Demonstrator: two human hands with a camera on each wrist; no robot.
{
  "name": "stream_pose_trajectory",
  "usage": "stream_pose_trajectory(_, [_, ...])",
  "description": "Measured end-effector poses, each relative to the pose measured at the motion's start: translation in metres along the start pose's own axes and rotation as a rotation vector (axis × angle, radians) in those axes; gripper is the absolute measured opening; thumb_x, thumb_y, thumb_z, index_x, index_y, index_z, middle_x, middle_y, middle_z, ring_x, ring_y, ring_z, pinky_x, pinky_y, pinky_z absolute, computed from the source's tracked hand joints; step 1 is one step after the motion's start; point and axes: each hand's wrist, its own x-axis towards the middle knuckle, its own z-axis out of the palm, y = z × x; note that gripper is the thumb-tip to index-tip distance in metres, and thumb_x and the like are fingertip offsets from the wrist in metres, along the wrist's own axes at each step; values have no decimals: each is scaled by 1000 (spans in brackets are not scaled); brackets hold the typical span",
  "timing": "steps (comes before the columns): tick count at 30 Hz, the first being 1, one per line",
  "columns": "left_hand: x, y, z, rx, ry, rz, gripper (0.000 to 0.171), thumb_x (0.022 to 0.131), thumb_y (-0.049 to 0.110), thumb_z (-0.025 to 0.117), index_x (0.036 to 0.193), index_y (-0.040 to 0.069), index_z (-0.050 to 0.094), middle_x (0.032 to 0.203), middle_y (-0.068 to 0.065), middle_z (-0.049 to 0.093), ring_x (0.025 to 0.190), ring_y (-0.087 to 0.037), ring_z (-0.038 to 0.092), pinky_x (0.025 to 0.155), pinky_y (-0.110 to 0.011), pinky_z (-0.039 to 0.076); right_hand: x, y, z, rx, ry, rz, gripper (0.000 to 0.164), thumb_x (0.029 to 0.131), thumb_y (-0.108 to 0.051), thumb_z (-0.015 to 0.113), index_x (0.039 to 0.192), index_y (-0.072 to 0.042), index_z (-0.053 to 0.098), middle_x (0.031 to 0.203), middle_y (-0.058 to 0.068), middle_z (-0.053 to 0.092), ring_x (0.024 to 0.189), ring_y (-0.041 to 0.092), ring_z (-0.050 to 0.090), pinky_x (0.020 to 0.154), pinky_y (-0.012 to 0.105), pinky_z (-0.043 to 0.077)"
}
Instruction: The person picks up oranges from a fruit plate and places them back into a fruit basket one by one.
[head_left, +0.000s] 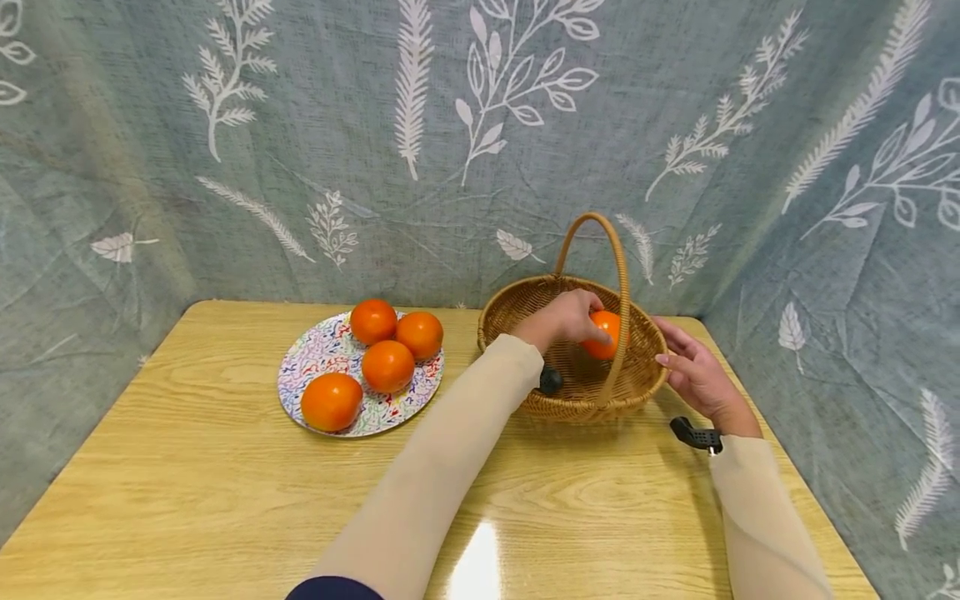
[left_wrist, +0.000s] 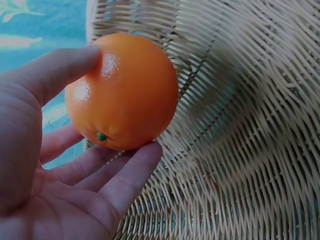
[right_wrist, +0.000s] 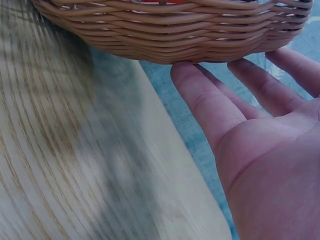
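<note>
My left hand is inside a wicker basket and holds an orange between thumb and fingers. Close up in the left wrist view, the orange is glossy with a small green stem mark, and the woven wall lies just beyond it. At the basket's right side, my right hand touches the outside with its fingertips. The right wrist view has these fingers nearly straight against the wicker wall, not curled round it.
A patterned round plate on the left holds several oranges. The basket's tall handle arches beside my left hand. Leaf-printed grey-green cloth hangs behind and beside the wooden table. A black device sits at my right wrist.
</note>
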Motion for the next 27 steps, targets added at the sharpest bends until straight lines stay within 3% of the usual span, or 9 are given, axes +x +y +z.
stream_pose_trajectory(8, [3, 1, 8, 93, -67, -13, 59, 94, 29, 75, 144, 5, 54, 131, -11, 63, 102, -18, 61, 79, -26, 50, 0, 0, 0, -1, -11, -11, 66, 103, 7, 45, 162, 2, 16, 148, 2, 49, 126, 11, 60, 94, 25, 59])
stream_pose_trajectory(18, [7, -2, 18, 89, -120, -52, 61, 94, 28, 76, 146, 8, 51, 132, -9, 60, 104, -18, 59, 82, -29, 51, -1, -1, 2, 18, -4, 16, 67, 103, 8, 43, 163, 0, 15, 148, 0, 49, 126, 10, 59, 97, 25, 57])
stream_pose_trajectory(22, [6, -2, 16, 104, -160, -55, 63, 95, 27, 75, 149, 8, 48, 139, -10, 58, 116, -21, 60, 89, -30, 52, -1, -1, 2, 11, -1, 15, 67, 104, 7, 42, 163, 1, 13, 148, -1, 49, 127, 9, 58, 97, 25, 57])
stream_pose_trajectory(27, [2, -2, 9, 118, -220, -91, 71, 96, 31, 74, 156, 14, 40, 155, -8, 48, 138, -23, 51, 106, -36, 49, 0, -1, 0, -6, -2, 16, 66, 104, 7, 41, 164, 1, 13, 149, -2, 48, 128, 8, 58, 97, 24, 57])
